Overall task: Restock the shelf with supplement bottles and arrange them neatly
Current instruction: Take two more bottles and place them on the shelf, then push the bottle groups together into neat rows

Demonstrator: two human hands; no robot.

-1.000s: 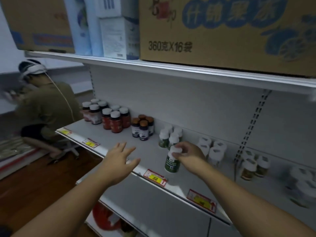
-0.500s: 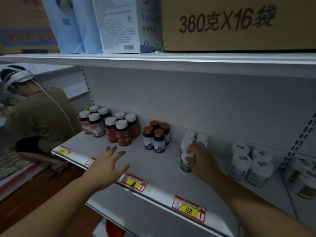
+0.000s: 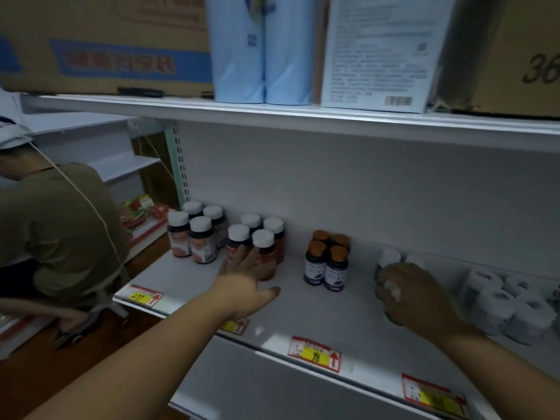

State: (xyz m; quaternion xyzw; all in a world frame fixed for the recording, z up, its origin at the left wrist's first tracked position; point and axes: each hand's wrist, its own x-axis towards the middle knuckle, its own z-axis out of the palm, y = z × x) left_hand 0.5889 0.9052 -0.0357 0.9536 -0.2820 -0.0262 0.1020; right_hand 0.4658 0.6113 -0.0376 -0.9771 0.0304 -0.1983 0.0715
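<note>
While the right hand (image 3: 415, 298) keeps its fingers curled round a white-capped green bottle (image 3: 388, 291), that bottle now stands further back on the shelf (image 3: 303, 313), close against two other white-capped bottles (image 3: 391, 257) near the back wall; a second ago it stood alone, nearer the front edge. The left hand (image 3: 245, 280) has moved left and back along the shelf. It is open, fingers spread and straight, and its fingertips now lie against the front pair of the red bottles (image 3: 263, 250), where before it hung above the front edge, clear of any bottle.

The view has swung left and closer since then. Orange-capped dark bottles (image 3: 327, 265), four in a block, stand between the two hands, and a group of brown-labelled bottles (image 3: 194, 234) with white caps stands at the shelf's left end. White tubs (image 3: 509, 301) cluster toward the right end, just beside the right hand.

On the front edge, one red and yellow price tag (image 3: 315, 354) reads 98. The tag near the left corner (image 3: 141, 295) and the tag toward the right (image 3: 433, 395) are too blurred to read. On the upper shelf (image 3: 272, 115), a cardboard box (image 3: 521, 56) at the right shows "36" at the frame's edge, a white carton (image 3: 381, 53) carries fine print and a barcode, illegible, and a cardboard box at the left (image 3: 103, 43) bears blurred red characters on a blue band. Another person (image 3: 57, 225) in an olive shirt crouches past the shelf's left end.
</note>
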